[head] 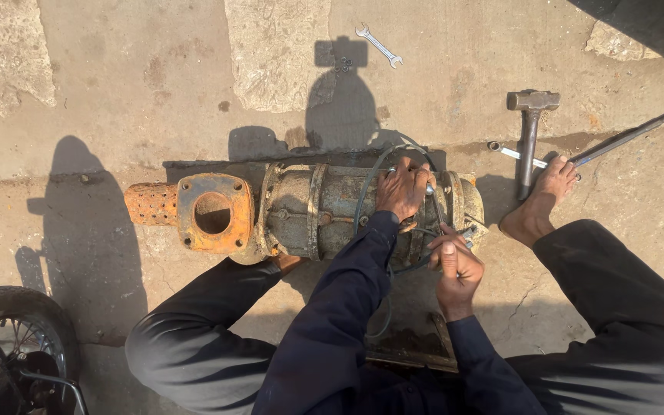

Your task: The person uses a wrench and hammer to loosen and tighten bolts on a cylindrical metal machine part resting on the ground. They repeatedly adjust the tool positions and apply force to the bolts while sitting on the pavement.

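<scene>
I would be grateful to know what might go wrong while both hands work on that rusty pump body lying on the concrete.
The rusty cylindrical metal pump body lies on its side, so it may roll under pressure. If the tool in the left hand slips, the right hand, close beside it, could be struck. The bare foot rests next to the steel hammer, and the loose dark cable might snag fingers.

Bare concrete above pump body (pixel 309 211) — hammer (pixel 529 134), rod (pixel 624 138) crowd right side.
</scene>
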Available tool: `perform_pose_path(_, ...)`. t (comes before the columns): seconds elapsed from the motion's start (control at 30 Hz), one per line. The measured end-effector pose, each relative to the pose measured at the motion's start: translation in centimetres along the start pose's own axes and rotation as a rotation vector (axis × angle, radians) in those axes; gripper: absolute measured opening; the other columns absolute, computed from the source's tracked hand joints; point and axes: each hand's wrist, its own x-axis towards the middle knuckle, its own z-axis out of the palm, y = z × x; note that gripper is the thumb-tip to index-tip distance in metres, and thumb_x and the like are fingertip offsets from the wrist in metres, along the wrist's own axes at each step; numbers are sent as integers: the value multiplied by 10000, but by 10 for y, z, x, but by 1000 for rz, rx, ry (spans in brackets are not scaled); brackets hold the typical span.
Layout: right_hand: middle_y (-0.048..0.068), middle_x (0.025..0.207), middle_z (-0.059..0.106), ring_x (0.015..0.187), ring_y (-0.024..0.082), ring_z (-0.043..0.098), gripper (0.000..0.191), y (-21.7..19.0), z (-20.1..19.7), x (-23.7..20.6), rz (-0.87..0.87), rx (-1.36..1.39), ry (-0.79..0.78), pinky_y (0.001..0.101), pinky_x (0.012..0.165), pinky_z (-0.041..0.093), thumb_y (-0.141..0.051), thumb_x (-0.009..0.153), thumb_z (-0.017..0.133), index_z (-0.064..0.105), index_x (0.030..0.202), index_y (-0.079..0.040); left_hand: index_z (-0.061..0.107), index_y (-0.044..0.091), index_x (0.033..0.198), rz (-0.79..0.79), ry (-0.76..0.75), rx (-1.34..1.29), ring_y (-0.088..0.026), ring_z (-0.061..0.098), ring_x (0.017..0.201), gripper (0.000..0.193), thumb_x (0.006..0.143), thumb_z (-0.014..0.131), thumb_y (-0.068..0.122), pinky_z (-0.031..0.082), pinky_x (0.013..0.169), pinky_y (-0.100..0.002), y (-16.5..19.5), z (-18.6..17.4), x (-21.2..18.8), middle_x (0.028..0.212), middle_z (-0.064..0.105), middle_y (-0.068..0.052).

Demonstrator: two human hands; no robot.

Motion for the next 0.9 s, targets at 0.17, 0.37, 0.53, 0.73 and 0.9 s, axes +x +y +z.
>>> perform_pose_path(0.17,76,663,522,758,228,600,562,5,-2,-6,263,405,135,468,1101,467,-455,1140,433,532,821,-3,785,212,964,40,28,40,-317,625,1089,590,1023,282,513,304,1071,-543,-2,2,5,1225,579,-77)
perform_pose_path(0.37,99,778,528,776,205,505,711,13,13,2,-50,72,272,348,804,445,-603,1124,395,549,863,40,791,198,950,-37,-59,65,-300,614,1097,582,1038,289,479,281,1119,-548,1,-5,18,1188,563,-77)
perform_pose_path(0.53,6,535,331,496,129,346,697,2,17,-1,155,125,445,305,572,404,-566,1110,419,502,730,13,770,225,976,89,33,40,-316,581,1092,554,1049,270,451,344,1048,-527,2,0,5,1142,558,-68)
perform_pose_path(0.73,13,525,354,470,123,356,586,-14,22,5,317,203,601,312,529,408,-363,1140,499,447,656,-36,713,136,1067,48,-9,36,-341,596,1051,547,1091,262,444,359,1008,-528,4,-3,-3,1172,538,-106)
perform_pose_path(0.9,-18,517,327,452,86,296,553,-24,22,12,420,214,650,299,500,342,-283,1141,555,400,648,-85,736,134,1064,84,36,-37,-360,581,1082,570,1083,246,425,322,1026,-561,8,-7,-10,1203,542,-130)
